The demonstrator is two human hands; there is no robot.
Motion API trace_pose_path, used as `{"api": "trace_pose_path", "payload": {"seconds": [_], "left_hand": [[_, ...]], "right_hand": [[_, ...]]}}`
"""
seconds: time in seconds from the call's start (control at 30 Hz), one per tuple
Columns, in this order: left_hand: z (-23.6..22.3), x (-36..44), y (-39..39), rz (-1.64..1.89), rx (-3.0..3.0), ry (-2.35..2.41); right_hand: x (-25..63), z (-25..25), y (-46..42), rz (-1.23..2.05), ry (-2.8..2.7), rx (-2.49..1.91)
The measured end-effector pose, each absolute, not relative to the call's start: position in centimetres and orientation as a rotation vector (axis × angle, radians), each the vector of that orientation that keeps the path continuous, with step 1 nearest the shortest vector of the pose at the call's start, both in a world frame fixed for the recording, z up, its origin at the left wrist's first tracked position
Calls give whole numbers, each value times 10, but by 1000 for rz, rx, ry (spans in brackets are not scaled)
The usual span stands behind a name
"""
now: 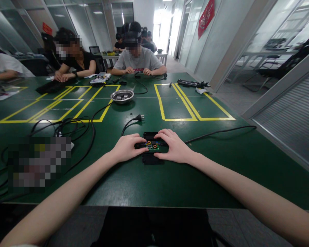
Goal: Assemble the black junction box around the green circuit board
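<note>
A small black open casing [151,158] lies on the green table [170,181] in front of me, with a green circuit board [152,146] showing inside it. My left hand [127,147] grips the casing's left side with curled fingers. On the right side, my right hand [173,146] is closed on it, fingers over the top edge. A black cable [221,132] runs from the casing off to the right. A black plug [139,118] on its cord lies just beyond my hands.
A metal bowl [122,96] holding small parts stands mid-table among yellow tape outlines [180,103]. Tangled black cables [67,128] lie at the left. Other people sit along the far and left sides. A black tool [193,83] rests at the far right.
</note>
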State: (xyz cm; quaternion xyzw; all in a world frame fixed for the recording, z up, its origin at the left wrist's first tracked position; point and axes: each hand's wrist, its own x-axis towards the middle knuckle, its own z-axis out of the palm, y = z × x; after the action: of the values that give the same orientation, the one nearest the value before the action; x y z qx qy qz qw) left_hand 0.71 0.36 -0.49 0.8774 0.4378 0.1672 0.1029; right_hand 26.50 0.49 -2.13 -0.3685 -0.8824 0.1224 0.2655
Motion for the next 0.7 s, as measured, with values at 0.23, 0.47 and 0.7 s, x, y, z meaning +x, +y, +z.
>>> {"api": "trace_pose_path", "payload": {"seconds": [0.23,0.47,0.7], "left_hand": [[-3,-1,8,547,2528,1144],[2,-10,11,692,2493,1006],[20,-15,1,856,2567,1014]], "right_hand": [[282,-12,9,410,-2363,-930],[301,-6,21,345,-2552,-861],[303,2,11,169,-2397,-753]]}}
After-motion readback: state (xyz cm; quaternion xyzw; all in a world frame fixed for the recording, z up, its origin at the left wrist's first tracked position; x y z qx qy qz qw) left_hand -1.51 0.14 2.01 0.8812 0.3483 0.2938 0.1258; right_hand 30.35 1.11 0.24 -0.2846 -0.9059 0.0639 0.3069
